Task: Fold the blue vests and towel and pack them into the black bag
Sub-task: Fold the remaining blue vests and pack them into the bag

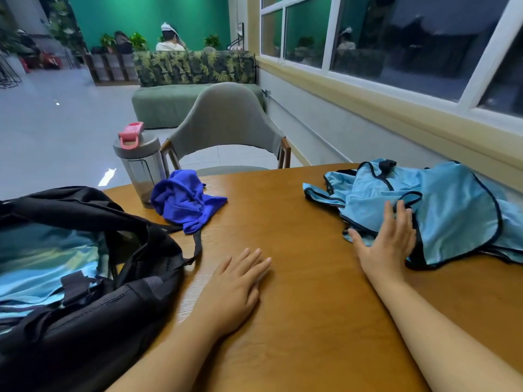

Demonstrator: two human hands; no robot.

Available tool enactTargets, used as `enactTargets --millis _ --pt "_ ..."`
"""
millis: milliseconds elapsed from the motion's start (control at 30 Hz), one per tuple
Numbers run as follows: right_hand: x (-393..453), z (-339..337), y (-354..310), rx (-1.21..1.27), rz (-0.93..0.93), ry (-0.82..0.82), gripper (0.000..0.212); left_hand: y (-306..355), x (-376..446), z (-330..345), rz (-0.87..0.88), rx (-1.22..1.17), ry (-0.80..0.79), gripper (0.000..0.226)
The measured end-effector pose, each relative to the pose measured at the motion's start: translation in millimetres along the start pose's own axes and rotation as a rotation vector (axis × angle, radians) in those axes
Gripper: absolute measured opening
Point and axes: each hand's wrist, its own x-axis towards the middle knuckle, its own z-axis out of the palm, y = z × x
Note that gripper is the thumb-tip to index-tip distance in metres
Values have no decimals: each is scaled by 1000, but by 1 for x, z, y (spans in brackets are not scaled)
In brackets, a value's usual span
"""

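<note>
My right hand [387, 244] lies flat on the near edge of the light blue vests [441, 210], fingers straight and slightly spread, gripping nothing. The vests form a loose, unfolded heap at the right of the counter [297, 278], below the window [396, 38]. My left hand [235, 290] rests palm-down on bare wood between the heap and the black bag [85, 292], fingers straight and close together, empty. The bag sits open at the left edge, with light blue fabric already showing inside. The darker blue towel [186, 202] lies crumpled just beside the water bottle [140, 165], touching or nearly touching its base; a black strap runs from under the towel toward the bag.

Judged risks: the vest fabric looks thin and slick, so a flat-handed pull may slide only the top layer and drag the rest off the far right edge. The dark-trimmed armholes overlap, so lifting one vest may bring up a second. Pulling the towel carelessly could tip the bottle. The bag's mouth sags, so a folded piece may catch and unfold on entry.
</note>
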Motion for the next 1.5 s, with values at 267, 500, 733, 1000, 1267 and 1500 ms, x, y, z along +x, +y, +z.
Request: enactTargets --millis 267,500,733,1000,1267,1500 --pt "22 -8 0 336 501 15 108 0 0 0 -9 -72 -25 64" --pt "20 -8 3 255 523 -40 57 3 -1 -4 -45 -100 -57 74" --pt "6 -3 0 -18 66 101 17 2 0 -3 -40 -96 -43 75" --pt "-30 -2 -35 180 -505 -355 25 -1 -2 1 -11 -183 88 67" --pt "-71 -1 -95 390 -757 -686 45 2 -2 -7 14 -318 143 48" --pt "-70 5 -82 392 -427 -276 31 3 -12 -15 -244 -386 180 26"
